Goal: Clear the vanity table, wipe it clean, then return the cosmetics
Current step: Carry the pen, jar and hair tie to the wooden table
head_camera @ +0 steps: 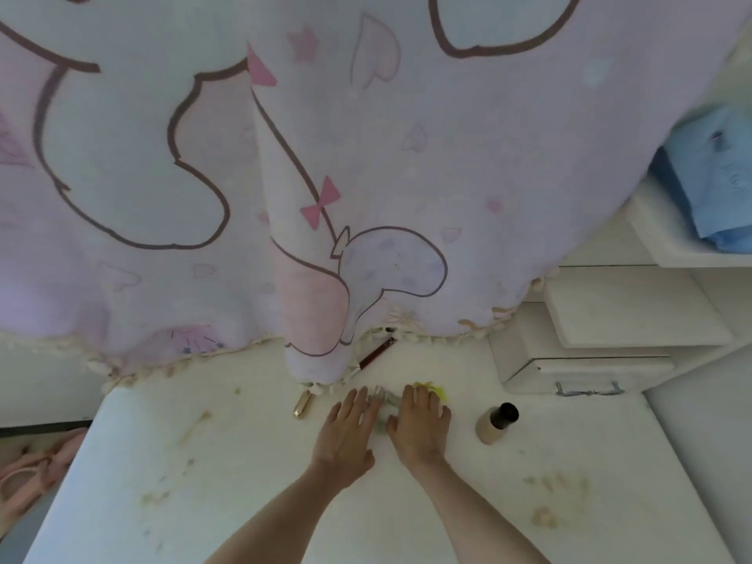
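The white vanity table (228, 502) shows brownish stains. My left hand (348, 431) and my right hand (421, 427) lie side by side near the table's back, fingers straight, over a small grey-and-yellow item (431, 387) that is mostly hidden under them. A beige bottle with a black cap (494, 423) stands just right of my right hand. A small gold tube (303, 404) lies left of my left hand. A thin reddish-brown pencil (376, 354) lies behind the hands, partly under the curtain's hem.
A pink-and-lilac cartoon curtain (285, 177) hangs over the table's back edge. White drawer units (590, 360) stand at the right, with a blue cloth (716, 185) on a shelf above. Pink slippers (28, 474) lie on the floor at the left.
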`<action>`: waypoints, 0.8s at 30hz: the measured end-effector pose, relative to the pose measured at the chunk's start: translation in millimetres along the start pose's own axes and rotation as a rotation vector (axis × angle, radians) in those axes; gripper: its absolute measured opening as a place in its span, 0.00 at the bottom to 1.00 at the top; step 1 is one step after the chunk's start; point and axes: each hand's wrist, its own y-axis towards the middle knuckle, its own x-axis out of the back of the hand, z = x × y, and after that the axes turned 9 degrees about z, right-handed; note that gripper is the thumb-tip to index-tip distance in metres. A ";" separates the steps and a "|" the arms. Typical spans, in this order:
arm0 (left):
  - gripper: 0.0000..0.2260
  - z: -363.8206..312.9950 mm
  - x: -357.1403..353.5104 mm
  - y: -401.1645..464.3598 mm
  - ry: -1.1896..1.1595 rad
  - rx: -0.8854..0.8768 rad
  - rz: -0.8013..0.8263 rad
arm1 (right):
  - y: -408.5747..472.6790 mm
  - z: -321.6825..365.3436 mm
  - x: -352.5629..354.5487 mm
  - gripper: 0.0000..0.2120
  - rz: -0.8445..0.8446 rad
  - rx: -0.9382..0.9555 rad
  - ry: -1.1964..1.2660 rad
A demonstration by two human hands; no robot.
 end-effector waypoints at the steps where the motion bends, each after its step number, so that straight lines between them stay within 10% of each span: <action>1: 0.39 -1.4 1.7 4.7 0.004 -0.002 0.029 | 2.4 -3.6 0.4 0.31 -0.018 0.003 -0.002; 10: 0.43 -4.7 17.2 42.0 0.105 0.161 0.145 | 17.5 -30.5 7.7 0.28 -0.050 -0.010 -0.015; 24: 0.13 -25.5 15.3 46.2 0.079 0.296 0.171 | 14.7 -30.8 0.8 0.18 -0.081 0.085 -0.109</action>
